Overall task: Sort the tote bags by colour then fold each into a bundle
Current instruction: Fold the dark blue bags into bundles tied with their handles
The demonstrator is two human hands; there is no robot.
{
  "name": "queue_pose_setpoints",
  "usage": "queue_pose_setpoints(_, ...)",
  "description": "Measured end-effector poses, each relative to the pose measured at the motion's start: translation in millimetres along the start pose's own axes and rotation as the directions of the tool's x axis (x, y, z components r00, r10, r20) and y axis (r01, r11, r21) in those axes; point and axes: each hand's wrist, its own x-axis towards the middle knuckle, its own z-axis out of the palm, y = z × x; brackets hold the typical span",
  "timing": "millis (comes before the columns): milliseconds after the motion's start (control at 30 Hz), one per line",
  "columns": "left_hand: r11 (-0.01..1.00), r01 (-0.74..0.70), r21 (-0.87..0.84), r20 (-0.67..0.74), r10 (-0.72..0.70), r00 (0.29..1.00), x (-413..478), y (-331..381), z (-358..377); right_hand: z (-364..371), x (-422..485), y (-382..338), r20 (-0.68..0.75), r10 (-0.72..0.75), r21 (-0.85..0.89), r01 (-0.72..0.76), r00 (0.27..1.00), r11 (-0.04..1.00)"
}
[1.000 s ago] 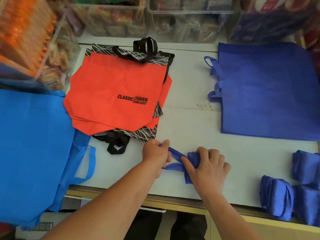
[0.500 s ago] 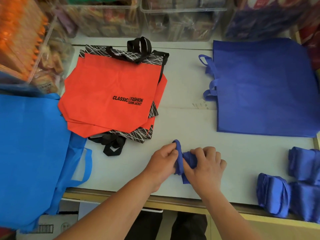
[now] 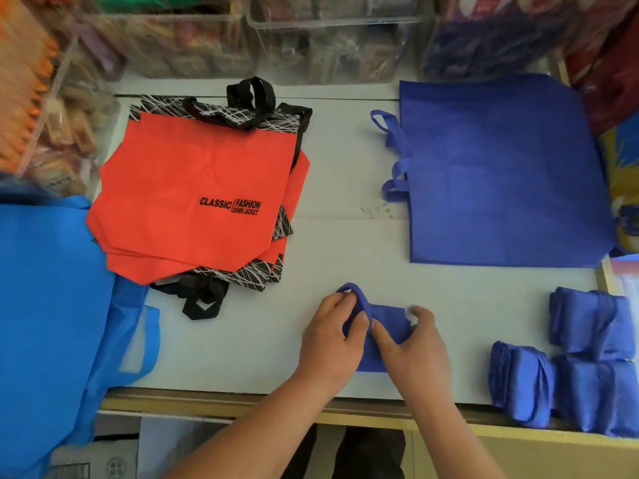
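- If the left hand (image 3: 332,337) lets the loop (image 3: 356,294) slip, the small blue bag (image 3: 389,324) could pop open, because only fingers hold it tight.
- Left fingers pinch the loop; the right hand (image 3: 415,347) curls round the bag.
- It lies on the table (image 3: 242,357), nearer the person and right of the red bags (image 3: 193,202).
- Its long side seems to run from the person outward, loop end pointing toward the red bags.
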Motion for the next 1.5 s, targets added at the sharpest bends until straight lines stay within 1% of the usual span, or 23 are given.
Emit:
queue_pose_setpoints(33,0.999,-0.002,0.047,-0.012,0.002,1.0,0.5,2.1,0.3,0.3,0.1,-1.0,0.027,0.023,0.091,-0.025,0.999,0.996)
queue_pose_setpoints(67,0.999,0.0,0.038,-0.022,0.001,1.0,0.6,3.2,1.0,-0.2,-0.4,-3.2,0.057,0.045,0.202,-0.055,0.997,0.978)
queue_pose_setpoints(133,0.997,0.003,-0.079,-0.022,-0.005,1.0,-0.9,6.2,1.3,-2.9,-1.3,-11.1,0.123,0.082,0.406,-0.125,0.989,0.905)
queue_pose_setpoints(167,0.994,0.0,-0.112,-0.012,-0.001,1.0,-2.1,7.4,1.1,-4.6,-1.4,-14.9,0.142,0.086,0.468,-0.144,0.986,0.872)
queue_pose_setpoints(233,0.992,-0.008,-0.122,0.01,0.01,1.0,-5.4,7.7,-0.8,-9.0,-3.3,-21.8,0.166,0.057,0.514,-0.135,0.985,0.847)
queue_pose_setpoints(367,0.971,0.02,-0.237,0.059,-0.006,0.998,-7.9,12.5,-19.3,-27.6,-12.2,-34.0,0.21,-0.085,0.511,-0.035,0.974,0.859)
queue_pose_setpoints(467,0.94,-0.022,-0.339,0.146,0.076,0.986,-14.0,26.9,-42.5,-52.3,-23.5,-47.2,0.226,-0.211,0.558,0.051,0.951,0.828)
queue_pose_setpoints(567,0.928,-0.073,-0.364,0.166,0.141,0.976,-26.8,46.3,-64.8,-78.6,-37.2,-61.4,0.143,-0.263,0.573,0.137,0.954,0.808)
queue_pose_setpoints(667,0.914,-0.029,-0.405,0.124,0.086,0.989,-40.4,63.8,-82.2,-96.8,-55.0,-76.2,0.002,-0.254,0.569,0.208,0.967,0.796)
queue_pose_setpoints(733,0.894,-0.063,-0.444,0.074,0.107,0.991,-49.3,74.7,-88.2,-105.9,-65.3,-86.5,-0.027,-0.272,0.591,0.234,0.962,0.772)
queue_pose_setpoints(833,0.866,-0.179,-0.466,-0.073,0.164,0.984,-61.5,95.8,-99.2,-121.1,-74.6,-99.6,0.031,-0.307,0.653,0.213,0.951,0.727)
queue_pose_setpoints(900,0.839,-0.236,-0.49,-0.129,0.197,0.972,-66.5,112.4,-106.8,-133.0,-78.1,-107.9,0.065,-0.336,0.685,0.202,0.94,0.7)
queue_pose_setpoints(967,0.805,-0.242,-0.542,-0.133,0.202,0.97,-70.8,125.8,-111.0,-144.4,-80.5,-114.9,0.087,-0.385,0.697,0.22,0.919,0.683)
queue_pose_setpoints(1033,0.786,-0.202,-0.584,-0.102,0.175,0.979,-77.1,137.0,-108.4,-157.5,-80.2,-117.3,0.085,-0.426,0.682,0.259,0.901,0.684)
queue_pose_setpoints(1067,0.787,-0.203,-0.582,-0.125,0.161,0.979,-81.4,140.9,-105.0,-164.2,-79.1,-116.9,0.08,-0.437,0.673,0.275,0.896,0.687)
queue_pose_setpoints(1100,0.812,-0.231,-0.536,-0.193,0.148,0.97,-83.9,143.8,-100.9,-171.1,-77.1,-114.7,0.073,-0.445,0.665,0.289,0.892,0.689)
queue_pose_setpoints(1167,0.899,-0.272,-0.343,-0.341,0.15,0.928,-87.8,148.6,-93.8,-183.6,-72.1,-106.1,0.084,-0.452,0.659,0.291,0.888,0.694)
queue_pose_setpoints(1200,0.916,-0.271,-0.294,-0.335,0.167,0.927,-90.8,151.2,-91.3,-187.9,-69.9,-101.8,0.105,-0.458,0.66,0.282,0.883,0.696)
queue_pose_setpoints(1233,0.911,-0.261,-0.319,-0.266,0.178,0.947,-94.2,154.1,-88.1,-190.9,-68.3,-97.8,0.132,-0.469,0.656,0.277,0.873,0.702)
queue_pose_setpoints(1300,0.878,-0.201,-0.435,-0.082,0.184,0.979,-101.5,162.3,-79.5,-194.2,-66.0,-90.6,0.189,-0.489,0.638,0.272,0.852,0.721)
queue_pose_setpoints(1333,0.872,-0.194,-0.449,-0.057,0.189,0.98,-105.6,166.8,-76.0,-193.8,-65.2,-87.0,0.211,-0.488,0.634,0.261,0.847,0.728)
queue_pose_setpoints(1433,0.874,-0.238,-0.423,-0.12,0.206,0.971,-112.3,176.9,-69.7,-194.7,-64.3,-79.5,0.244,-0.452,0.593,0.236,0.858,0.77)
queue_pose_setpoints(1500,0.872,-0.247,-0.422,-0.133,0.21,0.969,-112.1,178.5,-67.9,-198.7,-63.5,-75.5,0.31,-0.428,0.565,0.197,0.849,0.801)
